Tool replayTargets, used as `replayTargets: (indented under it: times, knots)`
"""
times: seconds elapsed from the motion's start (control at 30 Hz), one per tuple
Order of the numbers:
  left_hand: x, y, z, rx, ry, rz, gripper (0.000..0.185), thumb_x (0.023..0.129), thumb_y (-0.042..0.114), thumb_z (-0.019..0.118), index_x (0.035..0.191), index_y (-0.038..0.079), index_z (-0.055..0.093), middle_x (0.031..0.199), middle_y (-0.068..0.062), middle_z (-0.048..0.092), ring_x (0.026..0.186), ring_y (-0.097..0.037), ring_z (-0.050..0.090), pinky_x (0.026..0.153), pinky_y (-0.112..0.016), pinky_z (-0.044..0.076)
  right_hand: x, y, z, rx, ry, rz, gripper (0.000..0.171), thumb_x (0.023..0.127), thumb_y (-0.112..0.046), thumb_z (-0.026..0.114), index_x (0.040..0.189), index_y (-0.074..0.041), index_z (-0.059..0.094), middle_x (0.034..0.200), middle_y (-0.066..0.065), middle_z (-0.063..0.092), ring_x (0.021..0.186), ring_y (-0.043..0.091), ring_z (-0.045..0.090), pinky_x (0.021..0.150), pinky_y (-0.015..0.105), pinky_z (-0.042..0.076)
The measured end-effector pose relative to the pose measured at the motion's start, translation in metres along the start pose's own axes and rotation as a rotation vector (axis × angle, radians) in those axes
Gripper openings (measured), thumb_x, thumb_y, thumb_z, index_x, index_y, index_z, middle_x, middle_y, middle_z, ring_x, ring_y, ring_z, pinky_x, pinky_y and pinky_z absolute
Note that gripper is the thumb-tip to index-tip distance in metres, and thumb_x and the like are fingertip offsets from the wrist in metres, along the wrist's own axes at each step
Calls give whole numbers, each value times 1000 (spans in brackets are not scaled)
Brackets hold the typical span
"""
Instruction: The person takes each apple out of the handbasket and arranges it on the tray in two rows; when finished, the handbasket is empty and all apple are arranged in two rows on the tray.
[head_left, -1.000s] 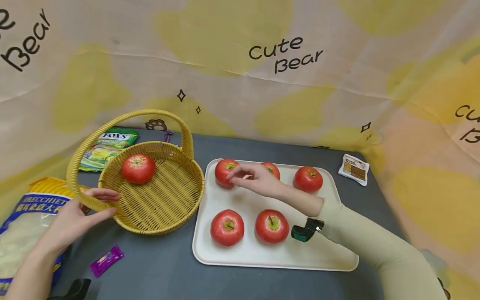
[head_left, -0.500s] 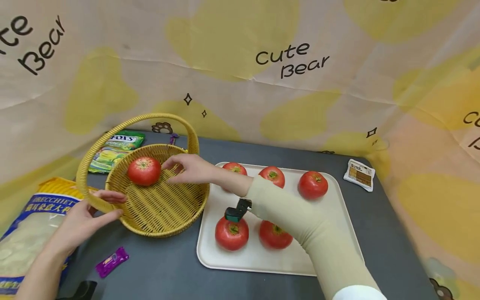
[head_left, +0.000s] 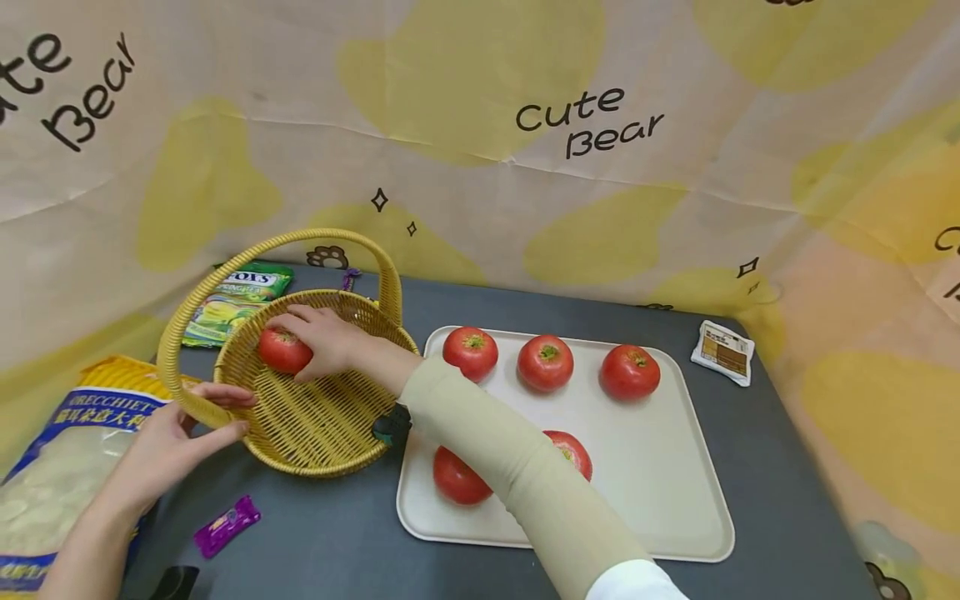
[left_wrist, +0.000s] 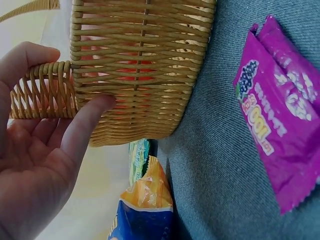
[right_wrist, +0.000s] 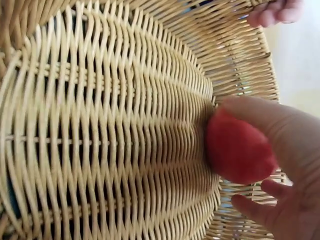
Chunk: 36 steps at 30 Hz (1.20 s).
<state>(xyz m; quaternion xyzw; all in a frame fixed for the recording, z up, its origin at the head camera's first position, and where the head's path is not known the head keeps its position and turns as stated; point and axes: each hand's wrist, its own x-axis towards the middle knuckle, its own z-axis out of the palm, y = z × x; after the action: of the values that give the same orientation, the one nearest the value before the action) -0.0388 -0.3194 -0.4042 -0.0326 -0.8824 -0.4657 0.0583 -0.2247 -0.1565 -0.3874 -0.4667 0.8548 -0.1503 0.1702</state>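
A yellow woven basket (head_left: 322, 433) with a hoop handle (head_left: 277, 246) stands left of a white tray (head_left: 660, 500). My right hand (head_left: 303, 337) reaches into the basket, fingers curled over a red tomato (head_left: 279, 352). The right wrist view shows my thumb and fingers (right_wrist: 280, 165) wrapped round that tomato (right_wrist: 237, 150) on the weave (right_wrist: 110, 130). My left hand (head_left: 180, 425) pinches the handle's base at the near rim, with the thumb (left_wrist: 85, 125) pressed on the basket wall (left_wrist: 140, 75). Several more tomatoes lie on the tray, three in the far row (head_left: 545, 362); my right sleeve partly hides two near ones (head_left: 456, 479).
A green candy bag (head_left: 232, 300) lies behind the basket and a large pasta bag (head_left: 52, 467) at the far left. A purple packet (head_left: 225, 525) lies in front of the basket. A small white sachet (head_left: 722, 352) sits right of the tray. A printed cloth backs the table.
My right hand has moved left from the tray's far row into the basket and closed over the tomato there. The left hand has stayed on the handle.
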Motion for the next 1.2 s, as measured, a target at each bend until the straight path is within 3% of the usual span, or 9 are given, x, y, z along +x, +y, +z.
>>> replayTargets:
  times: [0.1,0.2,0.33,0.5,0.67,0.77,0.87,1.07,1.2]
  knots:
    - [1,0,1,-3,0,3,29,91,8,68,119,3,62,111,12,65,104,8,52,85,-7,33,3,-1,3,-22,-3,3,74,78,-35,82,137,-28,36,136,-8,39,122,9,40,93,23,40]
    - [1,0,1,-4,4,3,29,91,8,68,118,2,62,111,7,66,103,8,52,85,-8,33,5,-5,3,-96,5,29,70,77,-37,82,128,-25,35,120,-8,43,108,9,46,81,24,45]
    - [2,1,3,-9,5,8,29,91,7,68,118,2,62,109,3,67,103,7,53,84,-8,33,0,-7,3,-227,-31,122,82,76,-42,81,140,-29,31,132,-6,36,113,14,43,79,26,47]
    - [4,0,4,-14,2,9,29,91,6,68,118,2,61,109,4,67,103,7,53,84,-8,34,-11,-4,0,-259,-75,180,92,73,-45,83,146,-33,28,140,-3,32,118,14,41,84,27,46]
    - [2,-4,3,-16,-3,-18,32,92,9,67,122,4,59,110,9,66,105,8,51,84,-6,32,-33,5,-4,-89,-16,52,88,72,-44,82,142,-25,32,127,1,42,107,12,49,83,22,45]
    - [1,-5,3,-20,-12,-27,33,92,9,67,123,4,58,110,12,66,107,9,50,83,-6,31,-57,11,-5,62,61,-33,86,73,-42,80,144,-22,36,128,2,42,105,8,49,84,18,44]
    - [1,-6,4,-18,-12,-31,33,92,8,67,124,4,58,110,14,66,106,9,51,83,-7,31,-85,14,-9,186,159,-65,82,73,-42,80,143,-22,41,129,1,41,105,5,47,82,16,43]
    - [2,-5,3,-15,-8,-33,35,92,7,66,126,5,57,109,20,65,107,10,50,82,-6,30,-148,20,-22,444,348,2,71,75,-43,79,136,-30,46,127,-6,47,107,6,49,79,22,49]
    - [2,-5,4,-20,3,-25,35,92,5,67,125,5,58,108,21,65,106,11,50,83,-6,30,-191,30,-22,699,434,140,64,80,-38,78,134,-32,45,122,-7,54,107,11,54,78,29,53]
